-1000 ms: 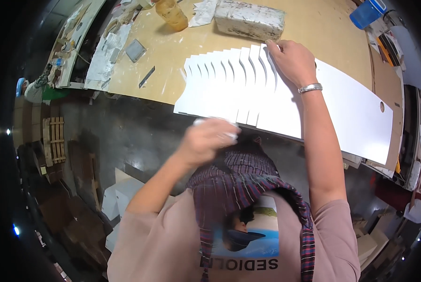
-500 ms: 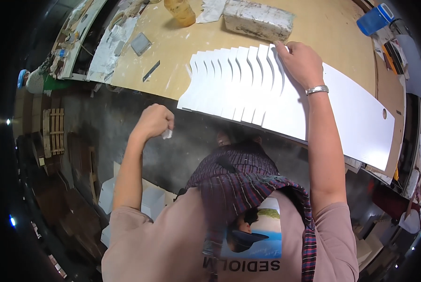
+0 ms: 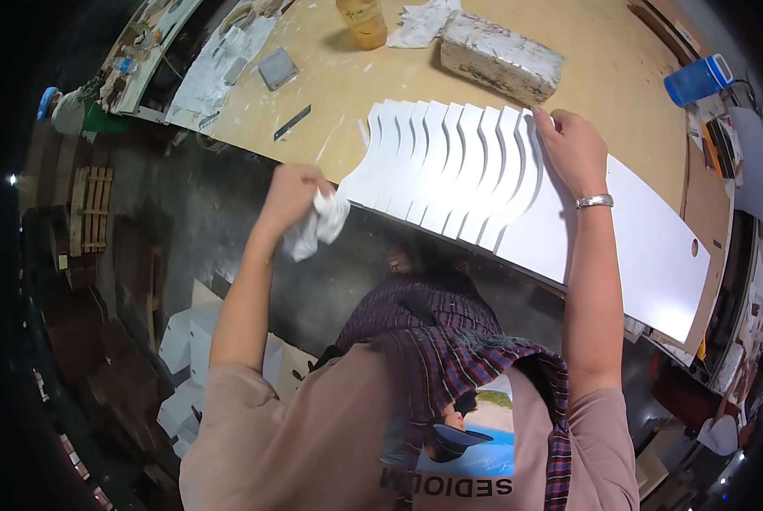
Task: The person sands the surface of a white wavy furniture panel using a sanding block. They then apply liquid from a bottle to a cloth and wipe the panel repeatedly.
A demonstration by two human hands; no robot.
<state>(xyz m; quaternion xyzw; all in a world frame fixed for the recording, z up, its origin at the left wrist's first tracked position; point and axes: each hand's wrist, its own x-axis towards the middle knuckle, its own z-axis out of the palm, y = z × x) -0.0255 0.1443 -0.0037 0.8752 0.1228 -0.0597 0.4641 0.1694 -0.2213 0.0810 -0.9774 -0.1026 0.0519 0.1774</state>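
Cloth [image 3: 323, 221] hangs bunched from the curled fingers of a worker's left hand [image 3: 293, 194], at a pale wooden bench [image 3: 624, 102] where white panels [image 3: 458, 170] lie fanned in overlapping steps. The right hand [image 3: 575, 153], a metal band [image 3: 594, 201] at its wrist, rests on the panels' far side, fingertips at the rim; whether they wrap the edge or only press down cannot be told from above.

If wiping is the step in hand, as the cloth suggests, it looks best done with the fabric folded into a flat pad and drawn in light, even strokes along the narrow exposed strips, not against their curved edges, where it could snag. Steady pressure from the right hand would help keep the fan from sliding.

The panels lie along the bench's near edge, to the right of the left hand, their closest corner just beside the cloth; contact between the two cannot be made out. Under the right hand they stretch both ways: stepped edges run off to its left, and a broad surface with a round hole [image 3: 695, 247] reaches to its right. A stained white block [image 3: 500, 58] sits just beyond the right fingertips.
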